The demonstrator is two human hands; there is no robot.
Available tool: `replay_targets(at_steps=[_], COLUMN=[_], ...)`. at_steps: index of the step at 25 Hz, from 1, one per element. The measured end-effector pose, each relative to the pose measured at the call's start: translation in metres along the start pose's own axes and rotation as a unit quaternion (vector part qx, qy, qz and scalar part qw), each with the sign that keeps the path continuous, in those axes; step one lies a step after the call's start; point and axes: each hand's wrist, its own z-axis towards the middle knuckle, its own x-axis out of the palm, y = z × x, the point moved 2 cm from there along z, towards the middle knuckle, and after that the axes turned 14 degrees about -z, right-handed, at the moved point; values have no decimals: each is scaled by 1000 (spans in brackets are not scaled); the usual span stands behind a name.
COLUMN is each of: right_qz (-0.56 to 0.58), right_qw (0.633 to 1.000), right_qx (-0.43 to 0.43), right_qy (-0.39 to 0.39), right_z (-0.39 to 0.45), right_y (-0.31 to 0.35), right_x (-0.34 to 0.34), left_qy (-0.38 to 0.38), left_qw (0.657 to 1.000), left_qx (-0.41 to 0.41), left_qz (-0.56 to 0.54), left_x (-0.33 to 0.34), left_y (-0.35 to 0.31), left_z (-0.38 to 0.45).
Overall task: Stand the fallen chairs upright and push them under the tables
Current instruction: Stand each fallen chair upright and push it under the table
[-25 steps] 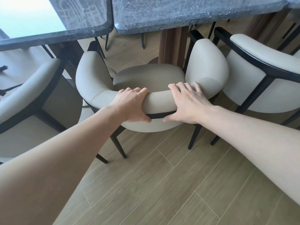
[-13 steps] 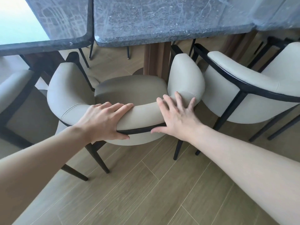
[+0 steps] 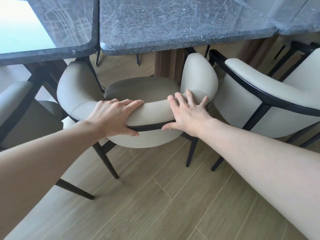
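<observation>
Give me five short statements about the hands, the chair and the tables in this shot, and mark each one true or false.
1. Both hands rest on the backrest of the middle chair. True: left hand, right hand.
2. The middle chair lies on its side. False: it stands upright on the wooden floor.
3. Its seat is wholly under the dark stone table. False: most of the seat shows in front of the table's edge.
4. A second table adjoins the stone table on the left. True.
5. The right hand's fingers are clenched in a fist. False: they lie spread over the backrest.
</observation>
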Motion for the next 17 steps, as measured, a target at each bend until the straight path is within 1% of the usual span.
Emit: replay_targets(at_steps=[5, 9, 11, 12, 14, 17], right_qz=[1, 43, 58, 51, 32, 10], right_qw=[1000, 998, 997, 997, 998, 999], right_qx=[-8, 8, 12, 10, 7, 9], right_qy=[-2, 36, 56, 57, 45, 42], right_z=[4, -1, -7, -13, -31, -52], right_y=[0, 2, 0, -4, -27, -81], right_x=[-4, -13, -18, -18, -14, 2], left_qy=[1, 27, 24, 16, -9, -29], left_qw=[1000, 999, 997, 997, 998, 997], left_qx=[3, -35, -57, -56, -19, 11], left_qz=[3, -26, -43, -51, -52, -70], left_x=[-3, -1, -5, -6, -9, -13], left_y=[6, -2, -11, -21, -55, -113], left_z=[3, 5, 7, 8, 18, 47])
